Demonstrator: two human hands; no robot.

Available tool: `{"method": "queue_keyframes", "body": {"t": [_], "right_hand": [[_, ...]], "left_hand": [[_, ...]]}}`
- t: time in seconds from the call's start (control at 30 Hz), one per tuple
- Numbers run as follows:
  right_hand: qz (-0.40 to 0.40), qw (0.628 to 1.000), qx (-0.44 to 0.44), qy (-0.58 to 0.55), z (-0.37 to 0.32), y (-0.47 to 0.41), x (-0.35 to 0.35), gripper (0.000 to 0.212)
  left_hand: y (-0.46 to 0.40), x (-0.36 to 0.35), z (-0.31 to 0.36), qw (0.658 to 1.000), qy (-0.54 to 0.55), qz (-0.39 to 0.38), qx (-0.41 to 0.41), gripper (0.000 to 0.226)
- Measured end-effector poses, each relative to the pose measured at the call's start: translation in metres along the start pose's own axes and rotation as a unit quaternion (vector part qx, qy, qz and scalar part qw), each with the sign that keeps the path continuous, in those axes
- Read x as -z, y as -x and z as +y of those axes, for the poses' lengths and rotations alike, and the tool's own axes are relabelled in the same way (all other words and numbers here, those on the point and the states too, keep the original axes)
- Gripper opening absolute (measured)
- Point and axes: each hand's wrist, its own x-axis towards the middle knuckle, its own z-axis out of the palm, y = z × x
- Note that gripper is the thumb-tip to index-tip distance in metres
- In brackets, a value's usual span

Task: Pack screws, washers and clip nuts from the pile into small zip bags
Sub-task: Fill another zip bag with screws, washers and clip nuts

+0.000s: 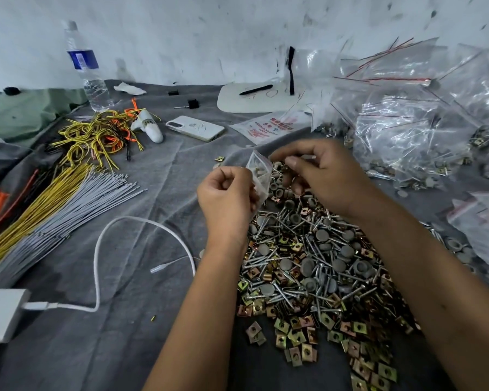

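Two hands raised over the far end of the pile (316, 272) of screws, washers and clip nuts, spread across the right half of the grey cloth (141, 210). Left hand (226, 196) curled, pinching the near edge of a small zip bag (259, 176), held upright with a few pieces already inside. Right hand (319, 173) curled too, fingertips pinched at the bag's mouth; cannot tell what sits between them. Far right, a heap of filled bags (424, 122) with red seal lines. Far middle, a phone (195, 128) lying flat beside a printed pack of empty bags (268, 125). Left side, bundles of grey, yellow and orange ties (54, 210); beyond them a water bottle (88, 71) standing upright. Near left, a white cable (102, 249) looping to a white box (3, 314).
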Motion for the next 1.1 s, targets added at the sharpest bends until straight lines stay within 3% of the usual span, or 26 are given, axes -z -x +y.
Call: {"method": "queue_keyframes", "body": {"t": [0.13, 0.47, 0.6, 0.7, 0.77, 0.9, 1.1], "right_hand": [[-0.020, 0.996, -0.009, -0.086, -0.005, 0.009, -0.002, 0.032], [0.026, 0.999, 0.013, -0.032, 0.007, 0.015, -0.004, 0.018], [0.029, 0.997, -0.006, -0.071, 0.011, 0.016, -0.005, 0.003], [0.027, 0.995, -0.026, -0.094, 0.012, 0.016, -0.004, 0.009], [0.041, 0.998, -0.034, -0.032, 0.014, 0.015, -0.002, 0.012], [0.028, 0.974, -0.044, 0.221, 0.016, 0.009, 0.006, 0.017], [-0.060, 0.935, -0.030, 0.349, 0.011, -0.019, -0.008, 0.012]], "left_hand": [[0.003, -0.002, -0.002, 1.000, -0.008, -0.007, 0.004, 0.016], [0.002, -0.003, -0.007, 0.999, -0.051, -0.012, -0.008, 0.016], [0.003, -0.003, -0.009, 0.996, -0.076, -0.042, -0.013, 0.006], [0.005, -0.004, -0.010, 0.990, -0.119, -0.070, -0.024, 0.006], [0.007, -0.004, -0.008, 0.991, -0.110, -0.059, -0.042, 0.007], [0.000, 0.003, -0.003, 0.996, -0.032, 0.044, -0.073, 0.026], [-0.007, 0.007, -0.001, 0.991, 0.044, 0.116, -0.056, 0.031]]}}
